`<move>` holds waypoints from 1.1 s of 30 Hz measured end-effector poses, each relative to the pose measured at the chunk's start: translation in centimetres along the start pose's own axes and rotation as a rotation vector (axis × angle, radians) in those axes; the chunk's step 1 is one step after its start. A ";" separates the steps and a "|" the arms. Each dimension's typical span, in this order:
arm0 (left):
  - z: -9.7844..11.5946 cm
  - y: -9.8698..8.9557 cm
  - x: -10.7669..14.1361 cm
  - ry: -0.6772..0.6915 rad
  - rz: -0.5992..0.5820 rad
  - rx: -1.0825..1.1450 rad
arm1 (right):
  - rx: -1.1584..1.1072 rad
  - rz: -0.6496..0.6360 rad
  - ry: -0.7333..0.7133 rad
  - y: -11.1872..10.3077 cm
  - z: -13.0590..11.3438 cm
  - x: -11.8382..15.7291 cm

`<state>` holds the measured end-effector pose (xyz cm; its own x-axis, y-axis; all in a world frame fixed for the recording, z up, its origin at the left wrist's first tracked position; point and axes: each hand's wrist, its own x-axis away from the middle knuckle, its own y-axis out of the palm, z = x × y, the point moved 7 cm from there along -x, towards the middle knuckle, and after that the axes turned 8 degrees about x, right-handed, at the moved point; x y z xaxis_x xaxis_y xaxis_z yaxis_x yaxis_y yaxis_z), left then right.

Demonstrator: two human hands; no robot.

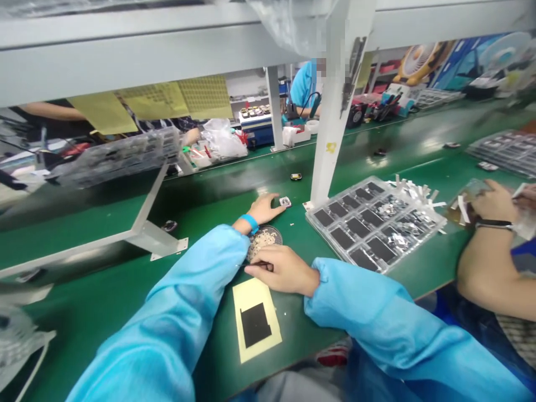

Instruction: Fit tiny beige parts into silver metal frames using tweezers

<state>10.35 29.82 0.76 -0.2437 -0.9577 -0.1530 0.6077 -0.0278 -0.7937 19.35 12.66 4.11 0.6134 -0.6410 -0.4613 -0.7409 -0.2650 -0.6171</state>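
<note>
A small square part is touched by the open fingers of the left hand, just far of a round dish, while a dark sliver is pinched by the right hand.

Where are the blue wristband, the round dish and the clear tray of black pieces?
Blue wristband [250, 223]: head view, middle of the band.
Round dish [280, 237]: head view, right rim.
Clear plastic tray [330, 235]: head view, lower-left rim.

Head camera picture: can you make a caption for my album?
Left hand and right hand in blue sleeves work over a round dish on a green workbench.
</note>
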 end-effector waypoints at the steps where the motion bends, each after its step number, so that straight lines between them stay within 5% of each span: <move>1: -0.2 0.4 -0.9 -0.020 -0.008 -0.016 | -0.004 0.016 -0.011 -0.3 -0.1 0.0; 7: -0.7 0.8 -2.4 -0.029 -0.034 -0.039 | -0.002 0.007 -0.073 -0.7 -0.4 -0.1; 14: -3.0 -2.7 1.2 -0.083 0.138 0.091 | 0.166 -0.019 -0.023 -0.5 0.2 0.2; 20: -6.0 -6.5 6.8 -0.236 0.302 0.394 | 0.295 -0.047 0.071 -1.7 0.8 -0.3; 23: -6.2 -7.4 11.4 -0.330 0.320 0.599 | 0.088 -0.013 0.206 -2.2 1.5 -0.3; 28: -4.7 -5.8 19.8 -0.527 0.210 1.278 | -0.490 -0.134 0.398 0.5 2.1 0.7; 33: -3.4 -4.9 23.0 -0.525 0.091 1.252 | -0.501 -0.249 0.354 3.4 1.1 2.0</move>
<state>-0.83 8.89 -0.86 -0.0235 -0.9574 0.2876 0.9475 0.0705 0.3118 18.35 11.29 0.44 0.7197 -0.6923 -0.0531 -0.6781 -0.6845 -0.2676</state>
